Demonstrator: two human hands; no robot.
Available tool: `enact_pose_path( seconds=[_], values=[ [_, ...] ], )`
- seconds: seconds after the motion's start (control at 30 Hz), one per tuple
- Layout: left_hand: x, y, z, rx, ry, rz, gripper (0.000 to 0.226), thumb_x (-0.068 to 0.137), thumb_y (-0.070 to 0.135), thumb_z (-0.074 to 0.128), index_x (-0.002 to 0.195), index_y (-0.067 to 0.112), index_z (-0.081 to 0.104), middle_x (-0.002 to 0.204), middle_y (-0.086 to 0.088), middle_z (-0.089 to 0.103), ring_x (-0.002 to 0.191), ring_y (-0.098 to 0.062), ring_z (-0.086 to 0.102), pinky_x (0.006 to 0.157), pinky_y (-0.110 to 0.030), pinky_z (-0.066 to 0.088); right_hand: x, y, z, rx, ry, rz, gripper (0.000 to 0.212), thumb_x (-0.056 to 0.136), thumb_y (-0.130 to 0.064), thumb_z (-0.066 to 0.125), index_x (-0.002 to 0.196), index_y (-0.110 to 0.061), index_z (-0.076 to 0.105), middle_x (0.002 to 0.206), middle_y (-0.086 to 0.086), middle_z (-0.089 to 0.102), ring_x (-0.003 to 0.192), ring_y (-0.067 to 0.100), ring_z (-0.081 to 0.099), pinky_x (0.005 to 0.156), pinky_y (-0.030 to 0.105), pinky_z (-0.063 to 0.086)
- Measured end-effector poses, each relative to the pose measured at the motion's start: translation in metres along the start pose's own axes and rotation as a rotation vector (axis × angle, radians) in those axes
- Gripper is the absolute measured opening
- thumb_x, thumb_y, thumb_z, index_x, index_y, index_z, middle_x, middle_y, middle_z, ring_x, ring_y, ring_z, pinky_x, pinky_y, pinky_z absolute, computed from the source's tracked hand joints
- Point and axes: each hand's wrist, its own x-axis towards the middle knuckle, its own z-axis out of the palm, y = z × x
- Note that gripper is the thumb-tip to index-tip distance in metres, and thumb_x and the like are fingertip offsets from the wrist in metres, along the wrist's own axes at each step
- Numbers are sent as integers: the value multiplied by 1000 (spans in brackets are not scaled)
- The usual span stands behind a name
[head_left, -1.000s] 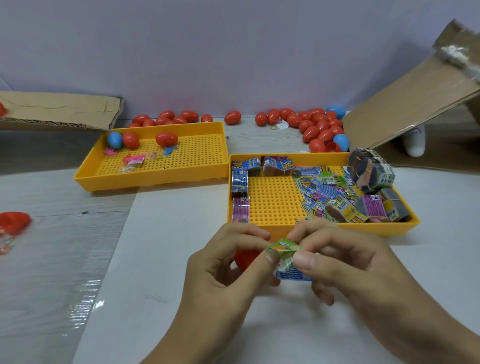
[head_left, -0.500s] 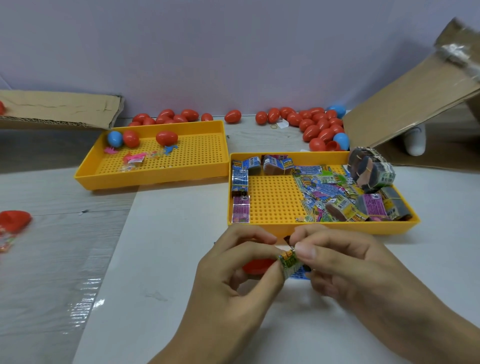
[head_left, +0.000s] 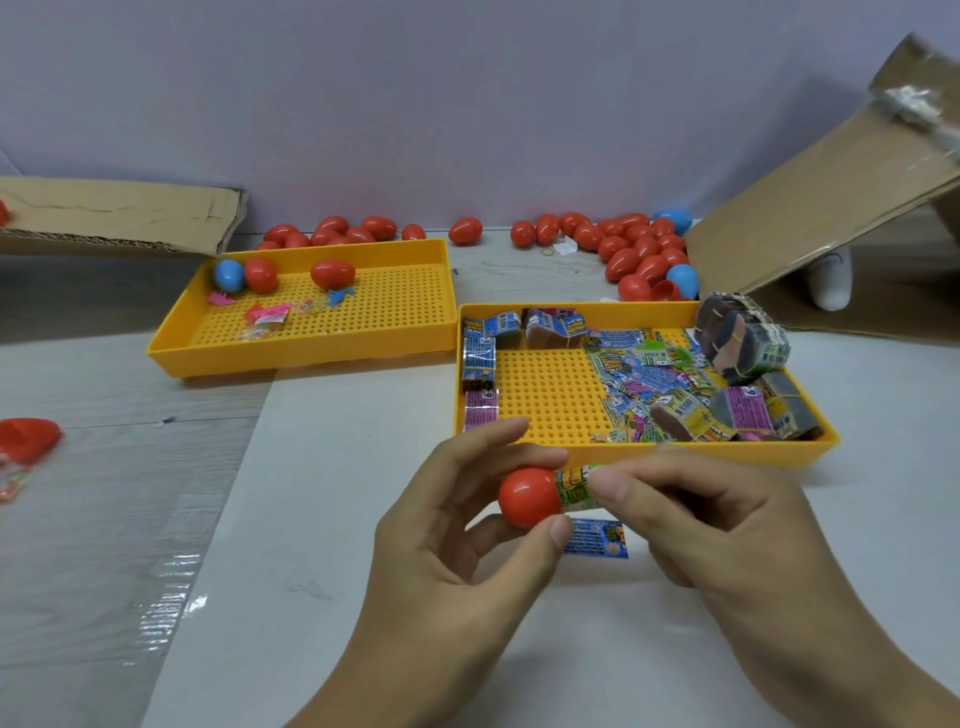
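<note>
My left hand (head_left: 452, 540) grips a red plastic egg half (head_left: 529, 496) between thumb and fingers, just in front of the nearer yellow tray (head_left: 644, 454). My right hand (head_left: 727, 525) pinches a folded green and yellow paper leaflet (head_left: 574, 486) whose end sits at the mouth of the egg half. A blue leaflet (head_left: 597, 538) lies flat on the white table below the two hands.
The nearer tray holds several loose leaflets (head_left: 644, 374) and banded bundles (head_left: 740, 340). A second yellow tray (head_left: 311, 353) at the back left holds eggs and small toys. Several red and blue eggs (head_left: 639, 249) lie along the wall. Cardboard flaps (head_left: 810, 208) stand right and left.
The folded leaflet, held between both hands' fingertips before, now sits at the open end of the red egg half, which my left hand has turned into full view.
</note>
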Motion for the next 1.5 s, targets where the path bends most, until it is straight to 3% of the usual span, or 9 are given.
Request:
enact_pose_path(
  seconds=[0.2, 0.53, 0.8, 0.97, 1.07, 1.2, 1.3, 1.43, 1.5],
  values=[
    [0, -2, -1, 25, -57, 15, 34, 78, 11, 75, 111, 20, 74, 113, -5, 72, 109, -28, 68, 86, -25, 57, 0, 1, 1, 161, -71, 154, 44, 61, -52, 80, 81, -13, 79, 48, -9, 31, 41, 8, 23, 39, 17, 24],
    [0, -1, -1, 6, -54, -13, 33, 77, 19, 75, 110, 18, 76, 112, -4, 69, 109, -29, 66, 82, -26, 57, 0, -6, 4, 276, -74, 318, 28, 63, -34, 88, 61, -12, 72, 52, -5, 24, 40, 6, 20, 35, 14, 23],
    [0, 2, 0, -1, -25, -26, 38, 76, 20, 76, 114, 20, 75, 110, -3, 69, 104, -22, 69, 82, -24, 57, 0, -10, 4, 301, -85, 355, 24, 64, -33, 80, 54, -15, 68, 54, -3, 21, 41, 6, 18, 34, 14, 21],
    [0, 1, 0, 5, -30, -21, 40, 76, 15, 79, 115, 21, 75, 110, -3, 69, 105, -23, 69, 82, -25, 57, 0, -10, 3, 310, -119, 379, 27, 64, -28, 88, 56, -14, 67, 53, -5, 24, 41, 5, 18, 34, 14, 21],
    [0, 2, 0, 6, -29, -16, 40, 76, 20, 76, 116, 21, 74, 110, -4, 68, 105, -24, 68, 82, -25, 57, 0, -9, 3, 305, -94, 369, 22, 62, -32, 78, 61, -12, 69, 53, -4, 23, 41, 6, 17, 33, 14, 20],
    [1, 1, 0, 6, -25, -3, 38, 77, 19, 75, 115, 19, 75, 109, -2, 69, 105, -22, 68, 82, -24, 57, -1, -5, 4, 189, -59, 275, 37, 62, -44, 81, 73, -9, 77, 48, -8, 31, 40, 7, 21, 36, 15, 21],
    [0, -1, 0, 19, -15, 34, 34, 78, 15, 74, 112, 17, 76, 107, -4, 69, 103, -27, 68, 81, -27, 58, -1, -7, 5, 156, -44, 178, 31, 66, -39, 84, 73, -9, 79, 44, -8, 46, 38, 2, 37, 39, 8, 31],
    [-1, -3, -1, 48, 9, 76, 35, 78, 13, 72, 113, 20, 74, 107, -4, 72, 103, -26, 69, 83, -26, 58, -1, -2, 4, 74, -81, 93, 25, 59, -33, 90, 73, -15, 80, 61, -9, 56, 49, 0, 46, 48, 6, 36],
    [-2, -4, -1, 60, 45, 87, 37, 77, 15, 73, 113, 25, 73, 107, -2, 73, 103, -26, 70, 83, -26, 58, -2, 0, 4, 2, -61, 55, 30, 65, -50, 79, 69, -21, 79, 71, -7, 62, 54, 1, 51, 52, 7, 38]
  ],
)
